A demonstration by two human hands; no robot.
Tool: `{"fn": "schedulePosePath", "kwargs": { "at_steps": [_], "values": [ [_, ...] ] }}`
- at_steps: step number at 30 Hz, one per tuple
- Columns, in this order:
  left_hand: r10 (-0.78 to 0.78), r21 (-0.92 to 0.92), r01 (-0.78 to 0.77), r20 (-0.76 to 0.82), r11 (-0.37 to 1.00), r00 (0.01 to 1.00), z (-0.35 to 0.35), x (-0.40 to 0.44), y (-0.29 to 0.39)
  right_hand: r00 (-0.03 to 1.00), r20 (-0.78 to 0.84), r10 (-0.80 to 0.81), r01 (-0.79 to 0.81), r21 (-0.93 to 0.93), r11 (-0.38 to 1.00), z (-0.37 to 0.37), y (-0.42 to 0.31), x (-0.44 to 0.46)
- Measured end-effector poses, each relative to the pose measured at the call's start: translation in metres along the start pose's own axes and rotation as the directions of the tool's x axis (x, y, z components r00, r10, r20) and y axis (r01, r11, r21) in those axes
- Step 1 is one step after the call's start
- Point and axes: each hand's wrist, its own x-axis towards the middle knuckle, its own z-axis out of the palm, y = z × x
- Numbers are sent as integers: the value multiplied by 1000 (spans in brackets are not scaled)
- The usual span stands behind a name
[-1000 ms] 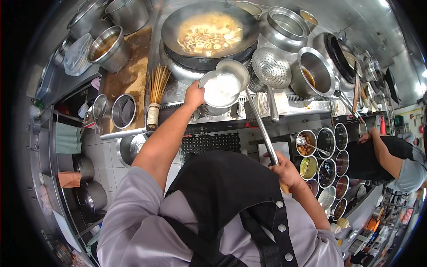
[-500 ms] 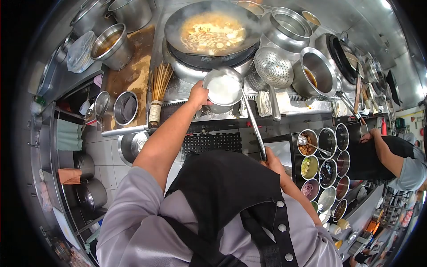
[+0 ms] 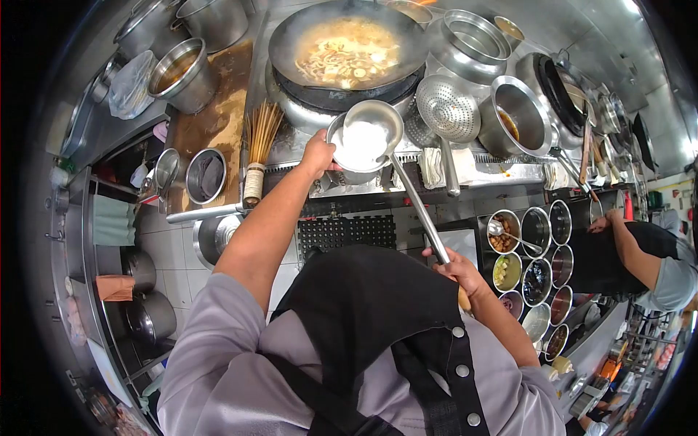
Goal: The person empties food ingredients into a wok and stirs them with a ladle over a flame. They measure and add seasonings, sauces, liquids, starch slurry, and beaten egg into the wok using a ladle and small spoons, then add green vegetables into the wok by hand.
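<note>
Two bare hands are at work over the edge of the stove: the left hand (image 3: 318, 155) has its grip closed on the side of a metal bowl (image 3: 346, 165), and the right hand (image 3: 459, 270) has its grip wrapped around the handle of a long ladle (image 3: 416, 201). The ladle's cup overlaps the bowl; whether the two touch cannot be told. Something white (image 3: 363, 142) shows in them, near the front of a wok (image 3: 412, 52). As far as can be judged, the work is partway along: food (image 3: 347, 52) already lies in brownish liquid in the wok, under a light haze, while the white contents have not all left the bowl and ladle. A perforated strainer (image 3: 447, 109) lies to the right, apart from both hands, and bundled sticks (image 3: 261, 142) stand to the left by the counter (image 3: 227, 120).
</note>
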Motion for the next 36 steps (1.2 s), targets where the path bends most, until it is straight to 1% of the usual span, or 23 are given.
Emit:
{"fn": "schedulePosePath", "kwargs": {
  "at_steps": [2, 3, 5, 6, 8, 9, 11, 12, 14, 15, 17, 20, 21, 23, 24, 26, 27, 28, 29, 30, 32, 36],
  "values": [
    [-13, 11, 13, -11, 1000, 1000, 0, -6, 2, 1000, 5, -18, 17, 90, 996, 0, 1, -10],
    [-25, 22, 26, -21, 999, 999, -1, -9, 3, 1000, 6, -18, 17, 89, 996, 1, 0, -13],
    [-5, 28, 5, -1, 1000, 1000, -3, -15, 5, 988, -135, -80, 47, -228, 973, 8, -3, -18],
    [15, 33, -15, 18, 999, 1000, -3, -18, 5, 987, -136, -81, 49, -227, 973, 12, -5, -21],
    [9, 12, -9, 21, 1000, 1000, 0, -22, 1, 963, -217, -160, 56, -418, 907, 20, -5, -24],
    [2, -10, -2, 21, 1000, 1000, 2, -23, -1, 962, -219, -162, 57, -418, 907, 18, -2, -25],
    [-8, -24, 9, 30, 1000, 1000, 7, -21, -5, 917, -181, -357, 137, -696, 705, 9, 11, -25],
    [-20, -38, 21, 37, 999, 999, 9, -20, -7, 916, -183, -358, 137, -696, 705, 5, 17, -25],
    [-14, -49, 16, 42, 999, 999, 11, -22, -7, 874, -148, -463, 195, -766, 612, 1, 26, -24],
    [-8, -60, 10, 44, 998, 999, 12, -23, -6, 873, -149, -464, 194, -766, 612, -1, 28, -24],
    [4, -50, -2, 33, 999, 999, 12, -25, -7, 869, -217, -445, 137, -758, 638, 1, 31, -22],
    [21, -40, -20, 23, 999, 1000, 14, -29, -7, 875, -255, -411, 97, -740, 665, 1, 32, -16],
    [26, -40, -25, 23, 999, 999, 15, -31, -7, 876, -254, -411, 98, -740, 665, -11, 41, -12],
    [26, -43, -25, 5, 999, 1000, 18, -36, -2, 893, -205, -402, 83, -801, 592, -36, 61, -2],
    [25, -46, -26, -12, 999, 1000, 19, -38, 1, 893, -204, -401, 83, -801, 593, -41, 67, -1],
    [26, -36, -26, -12, 999, 1000, 17, -38, 0, 920, -45, -388, 252, -691, 677, -34, 67, 0],
    [27, -26, -27, -11, 999, 1000, 16, -38, 0, 921, -45, -388, 252, -691, 678, -32, 63, -3],
    [29, -27, -29, -14, 999, 999, 15, -36, 0, 958, -118, -260, 172, -490, 855, -22, 48, -10],
    [33, 4, -33, -1, 999, 999, 14, -35, 0, 981, -156, -114, 72, -253, 965, -15, 37, -14],
    [37, 35, -37, 12, 999, 999, 13, -35, 0, 982, -153, -115, 73, -255, 964, -16, 34, -15],
    [32, 9, -32, 11, 999, 999, 13, -39, -1, 997, -73, 17, -18, -25, 1000, -21, 27, -19],
    [6, -30, -5, 31, 1000, 1000, 13, -40, -3, 998, -19, 58, -60, -87, 994, -20, 22, -26]
  ]
}}
